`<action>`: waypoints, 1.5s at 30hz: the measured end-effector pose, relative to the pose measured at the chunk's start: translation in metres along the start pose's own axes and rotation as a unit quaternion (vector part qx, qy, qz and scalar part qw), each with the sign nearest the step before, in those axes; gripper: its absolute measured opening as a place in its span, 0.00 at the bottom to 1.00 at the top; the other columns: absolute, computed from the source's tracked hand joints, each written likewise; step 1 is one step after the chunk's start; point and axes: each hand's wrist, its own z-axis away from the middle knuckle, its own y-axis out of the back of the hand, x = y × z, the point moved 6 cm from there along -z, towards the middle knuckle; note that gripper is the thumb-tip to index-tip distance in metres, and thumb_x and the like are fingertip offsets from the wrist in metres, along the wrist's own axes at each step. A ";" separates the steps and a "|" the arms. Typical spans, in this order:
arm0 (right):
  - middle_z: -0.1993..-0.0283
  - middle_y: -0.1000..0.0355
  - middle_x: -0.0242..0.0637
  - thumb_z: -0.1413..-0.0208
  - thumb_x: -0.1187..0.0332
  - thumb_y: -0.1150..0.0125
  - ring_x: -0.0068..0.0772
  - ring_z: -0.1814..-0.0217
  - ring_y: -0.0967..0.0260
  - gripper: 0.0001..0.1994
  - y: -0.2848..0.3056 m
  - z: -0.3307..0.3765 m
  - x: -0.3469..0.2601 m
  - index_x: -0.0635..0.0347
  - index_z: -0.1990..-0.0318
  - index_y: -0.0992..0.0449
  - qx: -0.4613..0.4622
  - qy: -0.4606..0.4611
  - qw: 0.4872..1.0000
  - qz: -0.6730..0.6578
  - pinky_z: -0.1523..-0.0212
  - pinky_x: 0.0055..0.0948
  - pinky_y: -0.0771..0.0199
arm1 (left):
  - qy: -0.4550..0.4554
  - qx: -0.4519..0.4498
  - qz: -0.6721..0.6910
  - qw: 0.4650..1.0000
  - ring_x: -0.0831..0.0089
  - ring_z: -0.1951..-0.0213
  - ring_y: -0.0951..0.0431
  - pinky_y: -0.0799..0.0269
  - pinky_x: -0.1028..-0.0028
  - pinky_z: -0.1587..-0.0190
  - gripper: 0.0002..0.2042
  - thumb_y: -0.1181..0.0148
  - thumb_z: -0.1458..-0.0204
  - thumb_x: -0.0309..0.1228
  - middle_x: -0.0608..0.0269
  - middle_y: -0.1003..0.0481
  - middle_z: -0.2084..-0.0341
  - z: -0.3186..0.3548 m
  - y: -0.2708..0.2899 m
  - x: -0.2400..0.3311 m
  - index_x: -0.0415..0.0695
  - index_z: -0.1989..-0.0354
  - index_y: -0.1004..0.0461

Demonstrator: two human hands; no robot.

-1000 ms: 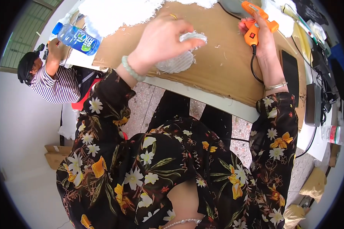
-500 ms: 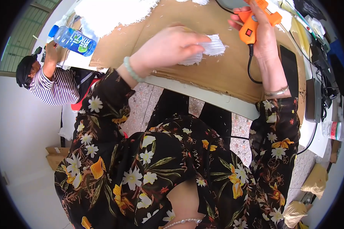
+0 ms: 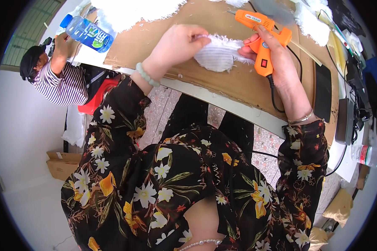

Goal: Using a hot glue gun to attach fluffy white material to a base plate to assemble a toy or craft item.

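- At the worktop (image 3: 188, 88), a person's left hand (image 3: 176, 45) pinches a white fabric piece (image 3: 215, 56) by its upper left edge, grip narrowed to thumb and fingers.
- The fabric piece, ragged at its upper edge, sits between both hands over the brown cardboard (image 3: 247, 85); whether its underside touches the cardboard is unclear.
- The right hand (image 3: 278, 65) has its grip wrapped around an orange glue gun (image 3: 263, 52), nozzle pointing up and left, away from the fabric; its fingertips reach the fabric's right edge, contact hard to tell.
- Open cardboard runs from the fabric down to the worktop's pale near edge, and left toward the bottle (image 3: 89, 34) with the blue cap.
- Room is tighter on the right: the gun's black cord (image 3: 275, 100) loops beside the wrist, with a dark flat slab (image 3: 322, 94) just beyond.
- White fluffy material (image 3: 134, 14) borders the far left side.
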 end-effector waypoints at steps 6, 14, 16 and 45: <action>0.69 0.27 0.42 0.43 0.58 0.48 0.36 0.67 0.26 0.16 0.004 0.005 0.001 0.65 0.69 0.28 0.029 -0.003 1.000 -0.002 0.59 0.32 0.24 | 0.031 0.093 -0.062 0.993 0.62 0.78 0.26 0.31 0.69 0.72 0.09 0.42 0.54 0.33 0.57 0.26 0.82 -0.003 0.023 -0.011 0.40 0.68 0.24; 0.69 0.27 0.41 0.43 0.57 0.48 0.34 0.67 0.26 0.16 0.010 -0.001 0.002 0.65 0.66 0.29 0.021 -0.004 1.000 -0.015 0.59 0.33 0.24 | -0.232 -0.030 -0.037 0.972 0.61 0.68 0.25 0.29 0.66 0.64 0.06 0.47 0.55 0.24 0.57 0.25 0.68 0.012 -0.017 0.052 0.42 0.69 0.26; 0.69 0.27 0.41 0.43 0.57 0.48 0.33 0.67 0.26 0.16 0.005 -0.001 0.000 0.64 0.65 0.29 0.026 -0.004 1.000 -0.015 0.60 0.32 0.24 | -0.239 -0.026 -0.056 0.969 0.61 0.66 0.25 0.29 0.66 0.61 0.07 0.46 0.56 0.25 0.57 0.25 0.66 0.004 -0.021 0.046 0.43 0.68 0.26; 0.74 0.29 0.35 0.44 0.58 0.47 0.26 0.74 0.30 0.13 0.013 -0.001 -0.003 0.59 0.70 0.30 0.087 0.011 0.995 0.048 0.71 0.27 0.26 | -0.057 -0.041 0.043 0.997 0.62 0.60 0.26 0.30 0.68 0.54 0.25 0.44 0.58 0.28 0.51 0.27 0.57 -0.027 0.033 0.007 0.46 0.47 0.33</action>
